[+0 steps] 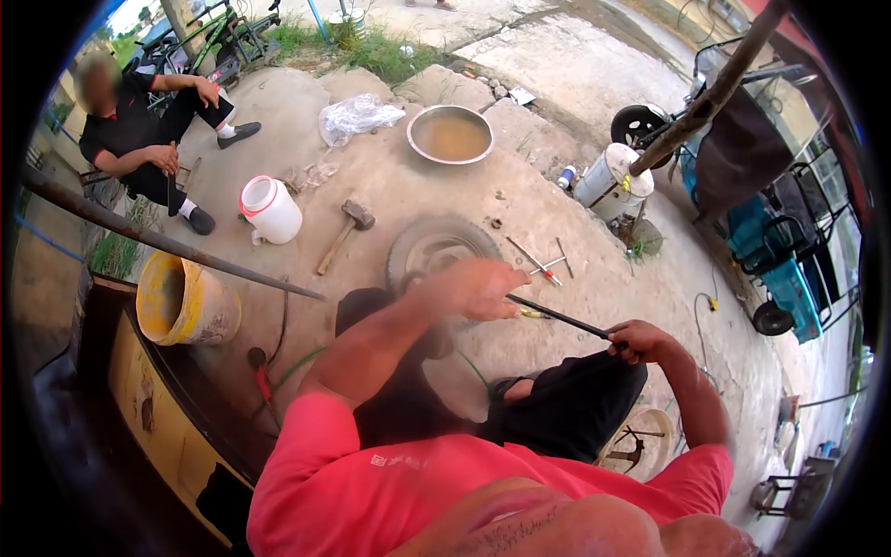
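My right hand (pixel 633 341) grips the outer end of a long black metal bar (pixel 561 312). Its other end reaches toward a tyred wheel (pixel 436 243) lying on the concrete between my legs. My left hand (pixel 487 286), slightly blurred, is over the wheel at that far end, fingers stretched out and apart; whether its palm touches the bar I cannot tell. Part of the wheel is hidden by my left arm. Just right of the wheel lie crossed wrenches (pixel 548 271) and small metal pieces. A sledgehammer (pixel 345 234) rests to its left.
A seated person (pixel 130 139) is at upper left. Around me stand a white container (pixel 278 215), a yellow-stained bucket (pixel 218 306), a basin of murky water (pixel 450 135) and a bucket with a post (pixel 603 186). A three-wheeled vehicle (pixel 780 288) is at right; hoses cross the ground.
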Demonstrator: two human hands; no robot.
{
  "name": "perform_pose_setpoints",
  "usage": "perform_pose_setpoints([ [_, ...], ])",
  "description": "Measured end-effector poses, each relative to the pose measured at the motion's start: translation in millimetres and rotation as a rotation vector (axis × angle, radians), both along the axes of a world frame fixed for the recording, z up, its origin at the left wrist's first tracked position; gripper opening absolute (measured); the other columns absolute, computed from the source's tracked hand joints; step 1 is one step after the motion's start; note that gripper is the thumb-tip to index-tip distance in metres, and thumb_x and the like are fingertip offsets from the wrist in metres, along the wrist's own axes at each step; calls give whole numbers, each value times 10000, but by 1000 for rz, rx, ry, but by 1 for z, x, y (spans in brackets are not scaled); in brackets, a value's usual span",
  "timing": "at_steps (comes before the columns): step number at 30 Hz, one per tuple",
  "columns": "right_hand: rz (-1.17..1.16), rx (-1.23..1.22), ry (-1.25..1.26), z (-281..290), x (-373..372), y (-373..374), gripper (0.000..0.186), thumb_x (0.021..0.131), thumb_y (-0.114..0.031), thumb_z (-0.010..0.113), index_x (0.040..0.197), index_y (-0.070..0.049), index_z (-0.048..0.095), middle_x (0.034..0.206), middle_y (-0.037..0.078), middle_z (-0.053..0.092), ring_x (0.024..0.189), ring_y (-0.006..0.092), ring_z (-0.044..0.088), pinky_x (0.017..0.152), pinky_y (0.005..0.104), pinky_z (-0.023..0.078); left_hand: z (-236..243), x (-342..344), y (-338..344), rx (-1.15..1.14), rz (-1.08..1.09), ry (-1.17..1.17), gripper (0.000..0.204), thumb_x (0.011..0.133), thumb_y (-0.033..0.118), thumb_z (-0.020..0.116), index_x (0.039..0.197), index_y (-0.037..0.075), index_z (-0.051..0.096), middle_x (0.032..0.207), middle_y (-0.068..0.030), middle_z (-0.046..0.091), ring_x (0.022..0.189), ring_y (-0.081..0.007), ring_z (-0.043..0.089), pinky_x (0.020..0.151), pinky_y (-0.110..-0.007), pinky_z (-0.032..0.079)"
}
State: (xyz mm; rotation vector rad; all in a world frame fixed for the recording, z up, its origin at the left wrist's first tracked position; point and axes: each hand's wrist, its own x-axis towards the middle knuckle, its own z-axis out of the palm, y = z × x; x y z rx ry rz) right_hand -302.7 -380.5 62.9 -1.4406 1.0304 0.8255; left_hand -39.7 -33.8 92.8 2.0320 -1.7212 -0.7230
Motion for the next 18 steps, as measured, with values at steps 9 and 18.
perform_pose_setpoints([
  [9,161,-158,-14,4,26,-43,376,992,-168,634,1316,18,673,990,91,767,648,119,563,528,281,461,-4,-6,0,-25,-44,5,646,948,410,680,1452,29,546,1391,-206,627,1256,-401,610,1052,-485,491],
  [18,127,-158,31,0,31,-58,352,988,-156,634,1308,-26,702,952,64,771,598,111,542,519,290,459,6,-17,-6,-28,-87,-9,607,938,375,708,1421,41,554,1215,-212,681,1149,-404,652,967,-490,525],
])
